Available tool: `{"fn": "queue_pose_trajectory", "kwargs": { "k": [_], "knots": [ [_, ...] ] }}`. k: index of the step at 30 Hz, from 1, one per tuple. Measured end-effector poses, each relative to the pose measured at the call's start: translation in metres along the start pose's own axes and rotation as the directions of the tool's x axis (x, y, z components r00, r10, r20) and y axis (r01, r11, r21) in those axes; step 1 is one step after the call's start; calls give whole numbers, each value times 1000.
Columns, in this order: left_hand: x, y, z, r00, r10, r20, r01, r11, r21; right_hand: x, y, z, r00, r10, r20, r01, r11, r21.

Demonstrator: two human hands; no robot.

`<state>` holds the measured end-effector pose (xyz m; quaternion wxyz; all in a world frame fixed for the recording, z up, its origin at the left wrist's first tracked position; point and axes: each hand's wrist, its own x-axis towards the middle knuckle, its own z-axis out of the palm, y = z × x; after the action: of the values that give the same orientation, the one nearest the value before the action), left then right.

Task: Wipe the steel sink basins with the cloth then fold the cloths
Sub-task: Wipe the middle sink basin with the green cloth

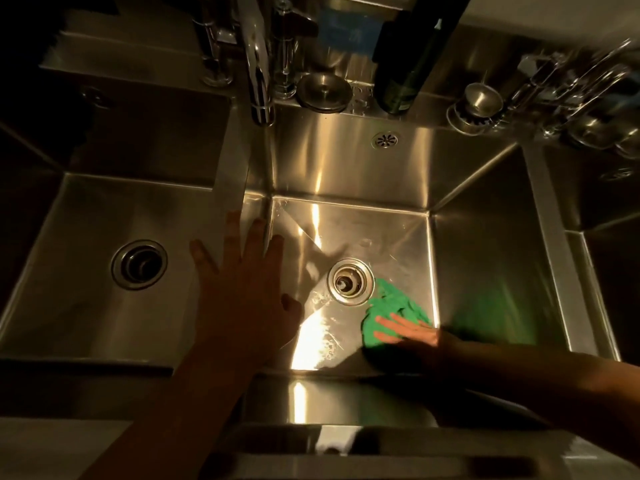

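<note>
A green cloth (pixel 393 311) lies bunched on the floor of the middle steel basin (pixel 485 254), just right of its round drain (pixel 350 281). My right hand (pixel 408 332) presses flat on the cloth with its fingers straight, pointing left. My left hand (pixel 242 282) is spread open with fingers straight over the divider between the left basin (pixel 86 306) and the middle basin; it holds nothing. Wet streaks shine on the basin floor in front of the drain.
A tap spout (pixel 258 74) hangs over the divider at the back. On the back ledge stand a drain stopper (pixel 323 91), a dark bottle (pixel 405 71) and steel cups and utensils (pixel 485 98). A third basin (pixel 606 237) lies at the right edge.
</note>
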<state>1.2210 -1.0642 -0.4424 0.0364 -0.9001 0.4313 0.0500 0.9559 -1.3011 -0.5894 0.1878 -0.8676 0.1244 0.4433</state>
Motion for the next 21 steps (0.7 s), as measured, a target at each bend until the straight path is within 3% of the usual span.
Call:
{"fn": "queue_pose_trajectory", "kwargs": {
  "k": [2, 4, 10, 15, 18, 21],
  "knots": [
    [-1, 1, -1, 1000, -1, -7, 1, 1000, -16, -4, 9, -17, 992, 120, -26, -119, 992, 37],
    [-1, 1, -2, 1000, -3, -10, 2, 1000, -19, 4, 15, -32, 949, 277, -153, -251, 953, 167],
    [0, 3, 1, 1000, -6, 3, 6, 1000, 4, 74, 8, -105, 809, 504, -302, -397, 848, 351],
    [0, 1, 4, 1000, -4, -5, 4, 1000, -7, 137, -33, -149, 810, 464, -358, -306, 856, 417],
    [2, 0, 3, 1000, -3, 3, 3, 1000, -6, 154, -87, -148, 840, 236, -489, -144, 965, 218],
    [3, -1, 4, 1000, -14, -24, 13, 999, -30, 157, -139, -143, 864, 80, -497, -53, 996, 69]
  ]
}}
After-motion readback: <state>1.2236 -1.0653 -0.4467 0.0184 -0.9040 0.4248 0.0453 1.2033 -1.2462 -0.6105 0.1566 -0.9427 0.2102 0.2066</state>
